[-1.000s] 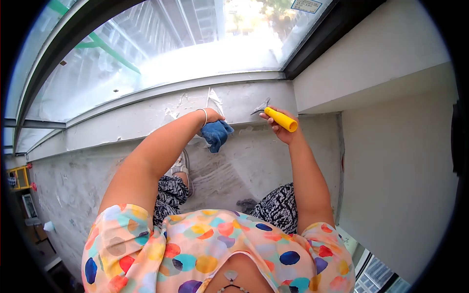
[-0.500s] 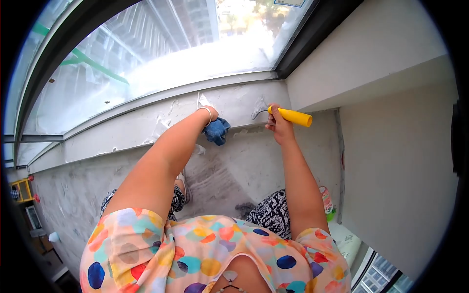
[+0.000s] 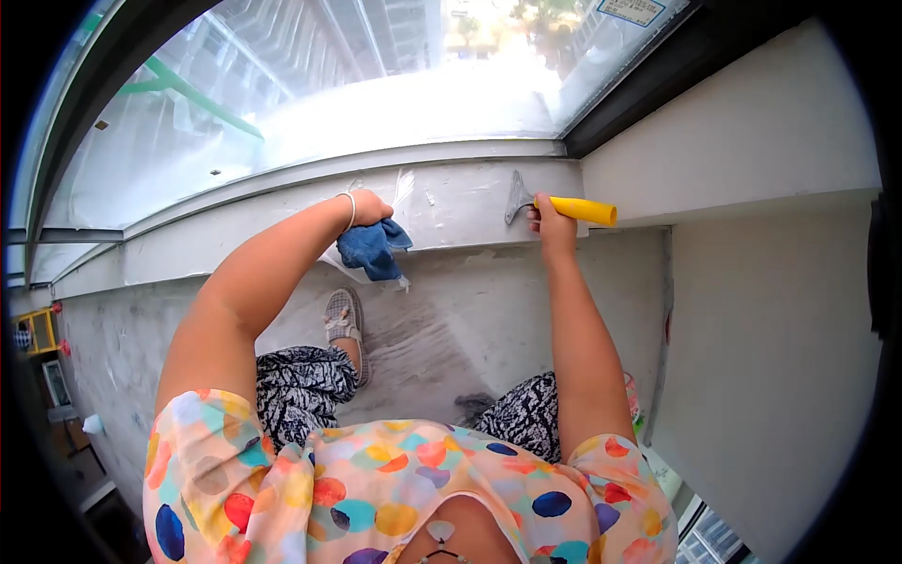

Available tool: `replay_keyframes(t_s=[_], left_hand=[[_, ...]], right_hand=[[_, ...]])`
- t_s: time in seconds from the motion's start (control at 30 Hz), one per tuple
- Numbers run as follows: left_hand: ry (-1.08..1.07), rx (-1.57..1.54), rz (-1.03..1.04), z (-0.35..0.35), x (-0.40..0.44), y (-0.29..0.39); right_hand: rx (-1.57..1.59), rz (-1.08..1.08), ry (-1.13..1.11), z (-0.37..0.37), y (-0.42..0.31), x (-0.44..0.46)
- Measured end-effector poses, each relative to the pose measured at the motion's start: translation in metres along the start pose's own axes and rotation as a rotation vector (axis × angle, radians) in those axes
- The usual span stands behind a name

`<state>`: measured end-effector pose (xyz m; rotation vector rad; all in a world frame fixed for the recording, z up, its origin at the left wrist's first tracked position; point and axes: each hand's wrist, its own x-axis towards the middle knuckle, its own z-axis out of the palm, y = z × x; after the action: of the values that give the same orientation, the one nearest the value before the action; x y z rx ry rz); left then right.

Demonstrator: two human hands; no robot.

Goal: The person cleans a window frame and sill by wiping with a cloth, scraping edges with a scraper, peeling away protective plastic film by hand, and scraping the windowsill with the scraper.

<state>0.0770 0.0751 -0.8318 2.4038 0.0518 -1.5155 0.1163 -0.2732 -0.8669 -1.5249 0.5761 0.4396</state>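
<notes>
My left hand [image 3: 373, 209] is closed around a crumpled blue cloth [image 3: 373, 250], which hangs over the front edge of the pale window sill [image 3: 460, 209]. A bit of thin clear plastic shows beneath the cloth. Further right, my right hand [image 3: 554, 227] grips a scraper by its yellow handle [image 3: 590, 211]. Its wide grey blade [image 3: 516, 195] points left, over the sill; whether it touches the surface I cannot tell. Whitish scraps and smears [image 3: 404, 188] mark the sill between both hands.
Behind the sill stands a large window [image 3: 376, 103] in a dark frame, with green tape at its left. A pale wall [image 3: 733, 141] bounds the right side. Below lies a smudged grey floor [image 3: 423, 329], with my left shoe [image 3: 344, 315] on it.
My left hand has moved left along the sill with the blue cloth. The scraper stays in my right hand, its blade turned slightly. The view has shifted, and more of my left shoe shows.
</notes>
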Motion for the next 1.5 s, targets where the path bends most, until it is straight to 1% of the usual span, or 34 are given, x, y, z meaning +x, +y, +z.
replay_keyframes(t_s=[0.03,0.07,0.13,0.23,0.27,0.37,0.4,0.43,0.5,0.6,0.63,0.7,0.73,0.77,0.83,0.93,1.03,1.1,1.13,1.2,1.23,1.3,1.33,1.4,1.43,1.47,1.5], left_hand=[[-0.022,-0.009,0.015,-0.011,-0.02,0.006],[-0.026,0.077,0.04,-0.014,-0.025,0.002],[-0.018,-0.001,-0.018,-0.017,-0.04,-0.011],[0.044,-0.111,-0.096,-0.014,-0.056,-0.053],[0.071,-0.148,-0.12,-0.01,-0.058,-0.064],[0.026,-0.263,-0.186,-0.016,-0.07,-0.054],[0.015,-0.241,-0.183,-0.018,-0.069,-0.041],[0.021,-0.206,-0.18,-0.018,-0.064,-0.029],[-0.056,-0.174,-0.179,-0.015,-0.044,-0.009],[-0.047,-0.153,-0.222,-0.013,-0.031,0.031],[-0.042,-0.149,-0.235,-0.014,-0.029,0.039],[0.011,-0.111,-0.211,0.01,0.022,0.028],[0.037,-0.091,-0.2,0.018,0.04,0.026],[0.03,-0.038,-0.194,0.016,0.036,0.031],[0.02,0.071,-0.185,0.004,0.023,0.043],[0.002,0.242,0.003,0.013,0.042,0.023],[0.058,0.169,-0.046,0.008,0.025,0.018],[0.096,0.147,-0.02,0.004,0.015,0.007],[0.112,0.136,-0.007,0.004,0.012,-0.002],[0.112,0.099,-0.05,0.001,0.002,-0.021],[0.097,0.093,-0.059,-0.006,-0.011,-0.026],[0.134,0.065,-0.054,-0.011,-0.031,-0.044],[0.152,0.053,-0.053,-0.012,-0.042,-0.054],[0.131,0.034,-0.124,-0.015,-0.064,-0.075],[0.123,-0.027,-0.131,-0.02,-0.084,-0.086],[0.117,-0.086,-0.138,-0.021,-0.102,-0.101],[0.144,-0.105,-0.136,-0.013,-0.106,-0.129]], right_hand=[[-0.034,-0.017,-0.007,0.007,-0.001,0.0],[0.025,0.017,-0.032,0.016,-0.001,0.0],[0.138,0.081,-0.08,0.037,0.0,-0.004],[0.184,0.033,-0.107,0.063,0.004,-0.013],[0.141,0.009,-0.093,0.068,0.001,-0.019],[0.035,0.193,-0.251,0.073,0.001,-0.033],[-0.045,0.084,-0.25,0.072,0.004,-0.036],[0.049,0.07,-0.184,0.07,0.001,-0.035],[0.229,0.06,-0.047,0.056,-0.003,-0.033],[0.194,0.041,0.103,0.023,0.012,0.0],[0.224,0.068,0.077,0.025,0.011,0.002],[0.286,0.124,0.03,0.036,0.011,0.001],[0.223,0.08,-0.04,0.05,0.002,-0.01],[0.176,0.089,-0.109,0.064,0.004,-0.01],[0.136,0.013,-0.093,0.089,0.003,-0.023],[0.01,0.047,-0.187,0.082,-0.007,-0.033],[-0.227,-0.03,-0.223,0.052,-0.006,-0.037],[-0.017,-0.036,-0.079,0.033,-0.002,-0.038],[0.019,-0.026,-0.025,0.022,0.001,-0.035],[0.091,-0.017,0.081,0.006,0.0,-0.026],[0.087,-0.014,0.104,0.004,-0.003,-0.023],[0.083,-0.005,0.149,0.005,-0.006,-0.02],[0.031,-0.029,0.154,0.011,-0.006,-0.02],[-0.17,-0.095,0.117,0.03,-0.01,-0.024],[-0.27,-0.127,0.098,0.039,-0.012,-0.025],[-0.525,-0.45,0.124,0.042,0.015,-0.009],[-0.622,-0.5,0.106,0.055,0.007,-0.016]])
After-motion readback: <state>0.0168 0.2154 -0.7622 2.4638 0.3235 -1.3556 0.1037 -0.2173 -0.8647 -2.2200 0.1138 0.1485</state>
